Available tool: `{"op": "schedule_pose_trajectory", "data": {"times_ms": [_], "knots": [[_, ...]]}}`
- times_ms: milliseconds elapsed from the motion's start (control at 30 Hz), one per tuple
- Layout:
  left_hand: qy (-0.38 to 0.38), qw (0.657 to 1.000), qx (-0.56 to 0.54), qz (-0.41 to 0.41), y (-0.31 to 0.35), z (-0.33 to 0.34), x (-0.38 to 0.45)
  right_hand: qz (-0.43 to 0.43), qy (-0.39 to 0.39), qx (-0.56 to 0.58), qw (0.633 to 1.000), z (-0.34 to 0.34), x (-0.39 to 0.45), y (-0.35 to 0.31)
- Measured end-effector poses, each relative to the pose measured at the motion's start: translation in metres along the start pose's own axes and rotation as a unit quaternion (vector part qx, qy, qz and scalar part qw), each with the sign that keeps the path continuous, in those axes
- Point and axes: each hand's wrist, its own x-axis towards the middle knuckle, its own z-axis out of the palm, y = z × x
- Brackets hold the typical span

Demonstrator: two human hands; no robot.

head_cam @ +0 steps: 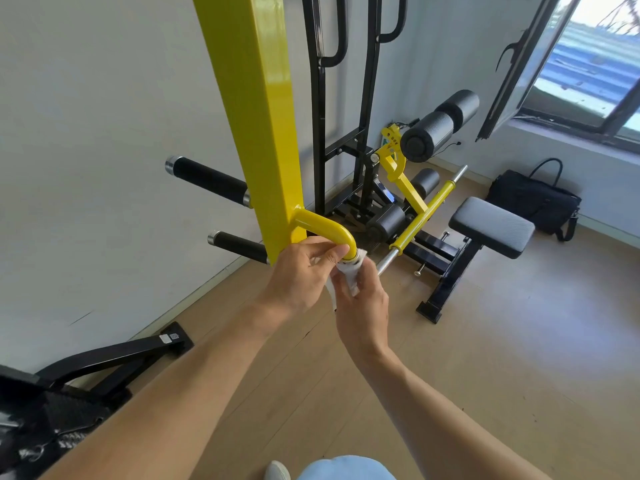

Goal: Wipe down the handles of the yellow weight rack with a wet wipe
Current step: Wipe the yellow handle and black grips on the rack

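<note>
A tall yellow rack post (256, 109) rises at centre left, and a curved yellow handle (323, 225) bends out from its lower end. A white wet wipe (350, 270) is wrapped around the handle's lower tip. My left hand (301, 275) pinches the wipe at the tip from the left. My right hand (363, 303) grips the wipe from below and the right. The handle's end is hidden under the wipe and my fingers.
Two black plate pegs (207, 178) (239, 245) stick out left of the post by the white wall. A black bench with a grey pad (491, 226), foam rollers (436, 129) and a yellow bar (420, 220) stands behind. A black bag (533, 199) lies by the window wall.
</note>
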Motion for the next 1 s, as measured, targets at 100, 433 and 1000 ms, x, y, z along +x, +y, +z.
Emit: {"op": "schedule_pose_trajectory", "data": {"times_ms": [100,433,1000], "knots": [[0.013,1.0,0.018,0.009,0.0,0.001,0.0,-0.031,-0.006,0.009,0.999,0.002,0.0,0.001],[0.025,0.999,0.039,0.012,0.0,-0.002,0.001,-0.086,0.019,-0.068,0.994,0.008,0.005,0.009],[0.033,0.999,0.007,-0.021,0.003,0.0,0.01,-0.103,-0.09,-0.138,0.981,0.006,0.017,0.046]]}}
